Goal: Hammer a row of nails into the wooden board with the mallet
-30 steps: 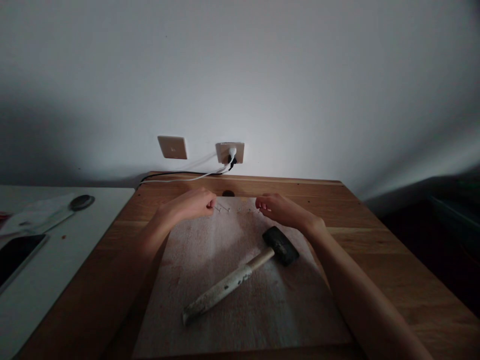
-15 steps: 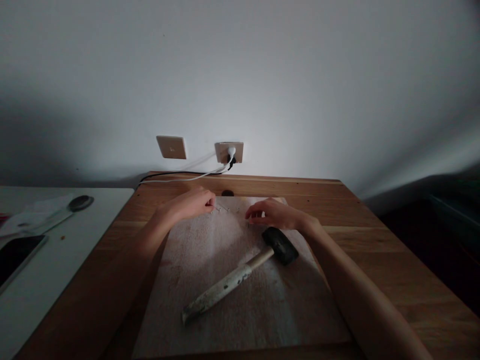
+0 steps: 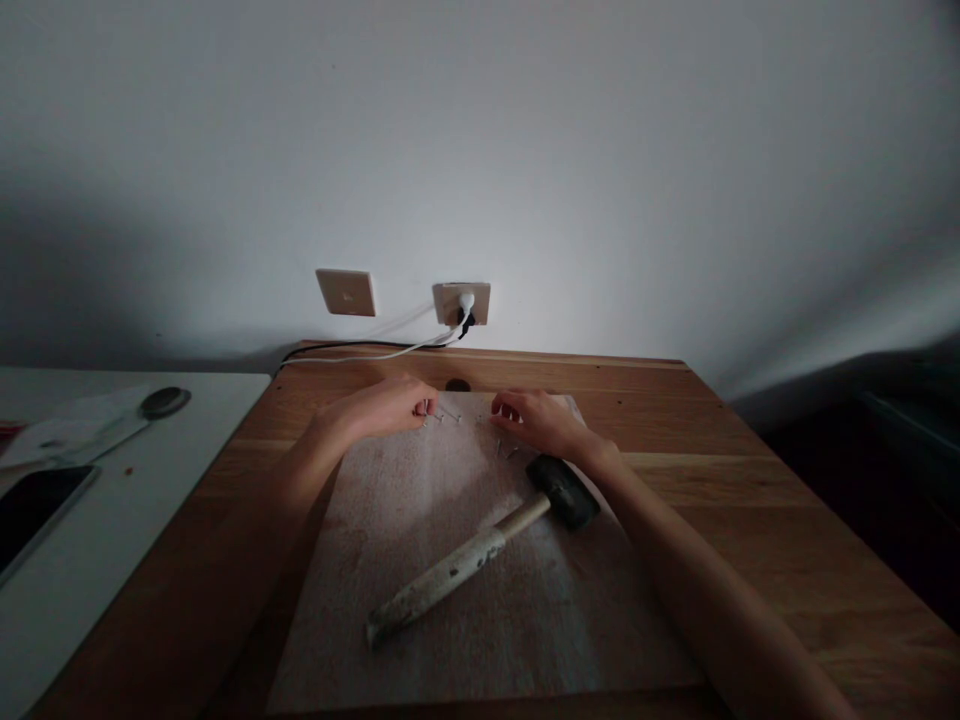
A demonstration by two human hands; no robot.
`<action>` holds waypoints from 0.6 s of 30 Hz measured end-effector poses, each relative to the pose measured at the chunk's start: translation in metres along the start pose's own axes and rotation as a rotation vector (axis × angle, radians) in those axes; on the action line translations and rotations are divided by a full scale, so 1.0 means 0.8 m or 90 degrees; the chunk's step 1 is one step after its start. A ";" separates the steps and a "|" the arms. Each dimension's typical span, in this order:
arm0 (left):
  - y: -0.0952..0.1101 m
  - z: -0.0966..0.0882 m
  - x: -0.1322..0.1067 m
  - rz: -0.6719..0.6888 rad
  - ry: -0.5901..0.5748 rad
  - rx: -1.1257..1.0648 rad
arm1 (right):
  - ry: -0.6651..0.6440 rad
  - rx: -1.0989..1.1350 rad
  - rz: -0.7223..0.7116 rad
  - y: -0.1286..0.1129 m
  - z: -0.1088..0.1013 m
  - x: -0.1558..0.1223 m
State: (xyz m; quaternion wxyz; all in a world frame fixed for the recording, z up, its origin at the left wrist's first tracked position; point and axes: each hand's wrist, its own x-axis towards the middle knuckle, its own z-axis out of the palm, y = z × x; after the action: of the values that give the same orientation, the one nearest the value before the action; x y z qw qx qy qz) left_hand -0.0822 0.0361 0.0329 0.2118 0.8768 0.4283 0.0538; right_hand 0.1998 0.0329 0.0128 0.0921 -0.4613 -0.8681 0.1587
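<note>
A pale wooden board (image 3: 480, 600) lies on a brown wooden table (image 3: 750, 480). Several small nails (image 3: 450, 416) lie scattered near the board's far edge. My left hand (image 3: 390, 405) rests at the far left of the board, fingers curled in a pinch beside the nails. My right hand (image 3: 536, 418) is at the far edge to the right, fingers bent and pinched close to more nails (image 3: 506, 450). A hammer (image 3: 480, 555) with a black head and worn pale handle lies diagonally on the board, its head just below my right wrist.
Two wall plates (image 3: 346, 292) sit above the table's back edge, one with a white plug and cable (image 3: 420, 345). A white desk (image 3: 112, 500) to the left carries papers, a dark round object (image 3: 165, 402) and a dark tablet (image 3: 37, 505).
My right hand has moved left along the far edge, from beside the rightmost nails toward the middle. Two nails now show below it. My left hand has hardly moved.
</note>
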 end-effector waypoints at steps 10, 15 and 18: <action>-0.001 0.001 0.001 -0.021 -0.007 0.009 | -0.003 0.021 -0.054 0.003 -0.002 -0.001; -0.004 0.003 0.003 -0.011 0.006 0.048 | 0.008 0.041 -0.079 0.003 -0.004 -0.002; -0.007 0.003 0.003 -0.005 0.028 0.074 | 0.015 0.056 -0.089 -0.001 -0.008 -0.004</action>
State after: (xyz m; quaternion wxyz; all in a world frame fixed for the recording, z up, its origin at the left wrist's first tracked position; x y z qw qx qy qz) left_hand -0.0839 0.0406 0.0285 0.1511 0.8848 0.4383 0.0468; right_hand 0.2031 0.0310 0.0194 0.1330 -0.3969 -0.8893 0.1844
